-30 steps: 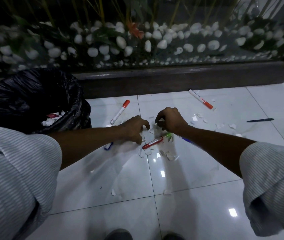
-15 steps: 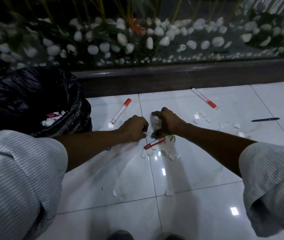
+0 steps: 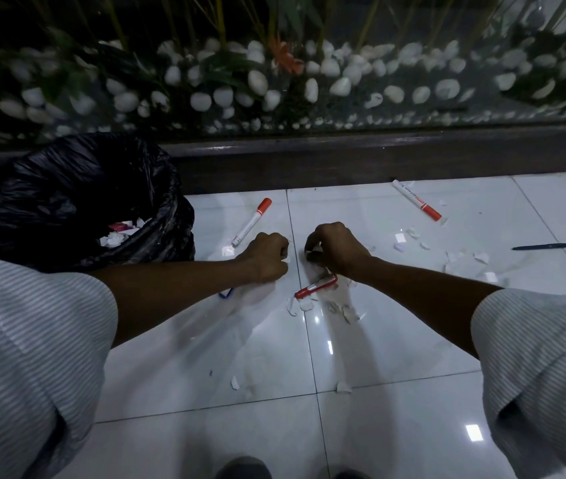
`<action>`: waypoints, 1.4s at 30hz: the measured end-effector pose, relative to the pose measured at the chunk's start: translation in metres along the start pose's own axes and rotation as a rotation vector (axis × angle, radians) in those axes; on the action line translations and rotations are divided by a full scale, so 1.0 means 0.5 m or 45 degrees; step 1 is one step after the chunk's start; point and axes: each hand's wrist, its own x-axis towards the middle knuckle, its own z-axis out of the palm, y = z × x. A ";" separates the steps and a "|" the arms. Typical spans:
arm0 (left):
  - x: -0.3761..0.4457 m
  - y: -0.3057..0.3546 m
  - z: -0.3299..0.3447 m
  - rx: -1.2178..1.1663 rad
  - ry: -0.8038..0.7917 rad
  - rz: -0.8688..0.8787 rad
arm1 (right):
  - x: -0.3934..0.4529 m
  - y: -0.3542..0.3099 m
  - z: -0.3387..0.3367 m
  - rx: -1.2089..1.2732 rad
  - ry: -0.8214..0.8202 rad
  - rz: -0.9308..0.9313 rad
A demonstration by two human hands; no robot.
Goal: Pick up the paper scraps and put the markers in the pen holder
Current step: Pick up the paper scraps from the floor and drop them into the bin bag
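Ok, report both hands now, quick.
Left hand: fingers curled round paper scraps.
Right hand: fingers curled round paper scraps too.

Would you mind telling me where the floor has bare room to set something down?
Bare tile lies near the shoes, below two stray scraps. It is crowded around both hands, by the red marker, and right of it toward the pen.

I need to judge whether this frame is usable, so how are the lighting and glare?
Head view: dim overall; glossy floor tiles show small bright ceiling-light reflections; hands cast soft shadows; wide-angle lens bends the edges; pebbles behind the glass look slightly blurred.
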 end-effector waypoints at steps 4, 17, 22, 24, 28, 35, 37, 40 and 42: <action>-0.003 0.011 -0.030 -0.007 0.092 -0.047 | 0.013 -0.013 -0.023 0.160 0.048 0.060; -0.062 0.062 -0.301 -0.348 0.758 -0.096 | 0.050 -0.174 -0.198 0.601 0.365 -0.130; -0.144 0.014 -0.411 -0.283 0.933 -0.040 | 0.073 -0.291 -0.204 0.622 0.374 -0.284; -0.180 -0.016 -0.427 -0.238 0.975 -0.107 | 0.083 -0.346 -0.198 0.691 0.341 -0.350; -0.266 -0.095 -0.443 -0.158 1.062 -0.305 | 0.100 -0.466 -0.173 0.681 0.301 -0.559; -0.360 -0.182 -0.448 -0.040 0.979 -0.519 | 0.120 -0.563 -0.116 0.258 0.162 -0.828; -0.364 -0.183 -0.450 -0.033 0.970 -0.500 | 0.120 -0.564 -0.111 0.260 0.136 -0.836; -0.355 -0.171 -0.450 -0.040 0.945 -0.476 | 0.115 -0.553 -0.115 0.253 0.203 -0.840; -0.341 -0.157 -0.447 -0.050 0.969 -0.460 | 0.112 -0.539 -0.123 0.331 0.253 -0.820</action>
